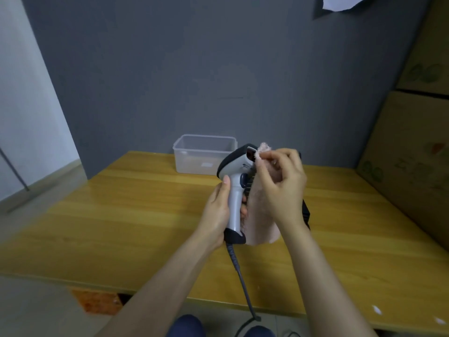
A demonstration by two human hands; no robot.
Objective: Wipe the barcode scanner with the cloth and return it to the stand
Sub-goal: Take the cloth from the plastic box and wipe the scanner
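My left hand (218, 210) grips the grey handle of the barcode scanner (235, 190), holding it upright above the wooden table (121, 215). The scanner has a black-trimmed head and a dark cable (239, 273) hanging from its base. My right hand (281, 183) pinches a pale pink cloth (261, 215) and presses its top corner against the scanner's front window. The rest of the cloth hangs down beside the handle. A black stand (306, 212) is mostly hidden behind my right hand and forearm.
A clear plastic box (204, 154) stands at the back of the table against the grey wall. Stacked cardboard cartons (413, 154) line the right side. The cable runs off the table's front edge, past my knees, to the floor.
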